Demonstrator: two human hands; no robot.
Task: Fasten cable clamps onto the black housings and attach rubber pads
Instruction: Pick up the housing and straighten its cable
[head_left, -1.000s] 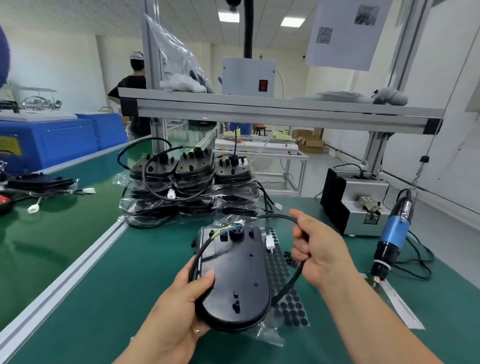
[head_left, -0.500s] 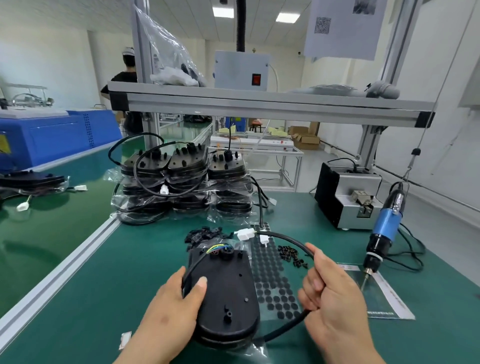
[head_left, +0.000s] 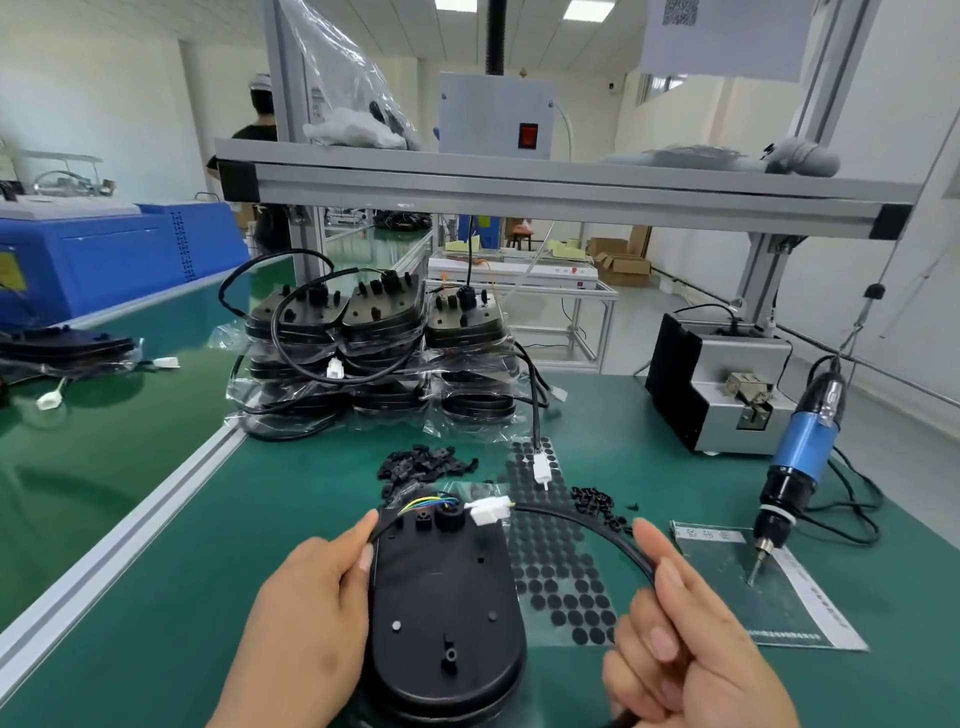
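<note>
A black oval housing (head_left: 447, 613) lies flat on the green mat in front of me. My left hand (head_left: 306, 618) grips its left edge, thumb and fingertips on the cable there. My right hand (head_left: 685, 639) curls round the housing's black cable (head_left: 587, 525), which arcs from a white connector (head_left: 488, 512) at the housing's top. A sheet of round black rubber pads (head_left: 561, 571) lies right of the housing. Small black cable clamps (head_left: 421, 465) sit in a pile beyond it, with another small cluster of clamps (head_left: 597, 501) to the right.
Bagged black housings (head_left: 374, 353) are stacked at the back of the mat. A blue electric screwdriver (head_left: 800, 457) hangs at the right over a bagged sheet (head_left: 779, 597). A grey screw feeder (head_left: 722, 384) stands behind it. An aluminium rail (head_left: 119, 540) borders the mat on the left.
The housing has come down from a tilted hold to lie flat on the mat. My right hand has slid along the cable, down and toward me. The view has tipped lower.
</note>
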